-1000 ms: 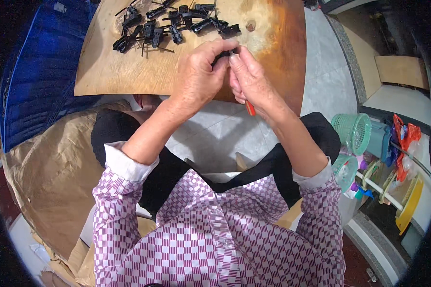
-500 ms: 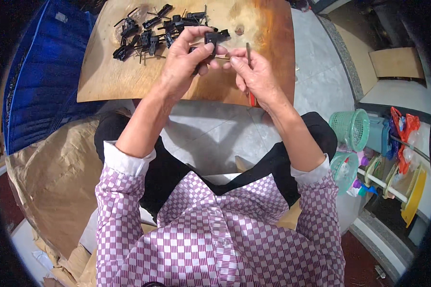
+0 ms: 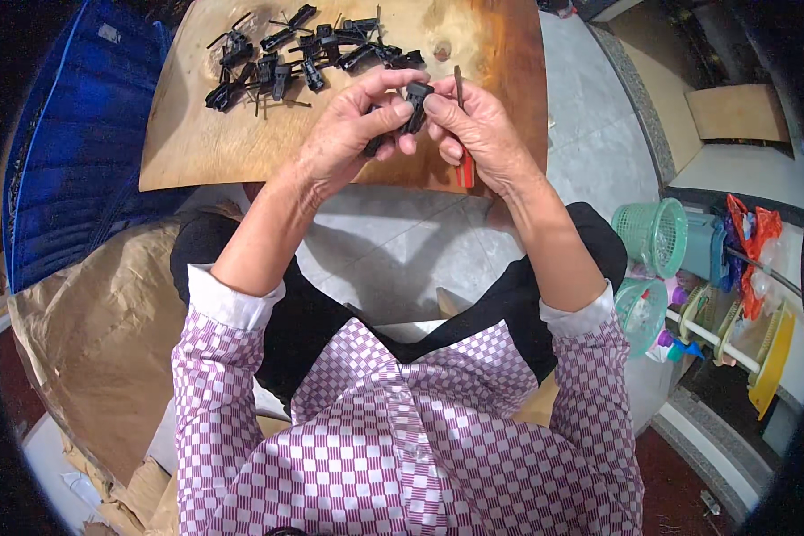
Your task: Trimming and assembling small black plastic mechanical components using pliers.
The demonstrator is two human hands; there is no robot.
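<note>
My left hand is closed around a small black plastic part above the near side of a wooden board. Held in my right hand is a slim tool with a red handle; its dark narrow shaft points away from me, and I cannot make out its exact kind. The thumb and fingertips of that same hand touch the right side of the black part. Beyond my hands, several similar black parts with thin rods lie in a loose cluster.
A blue ribbed panel stands at the left, above crumpled brown paper. To the right are green plastic baskets, a red bag and a yellow-edged rack. Grey floor tiles show between my knees.
My hands have come together: the right fingertips now touch the black part, which has turned and shifted right. The red-handled tool stays in my right hand.
</note>
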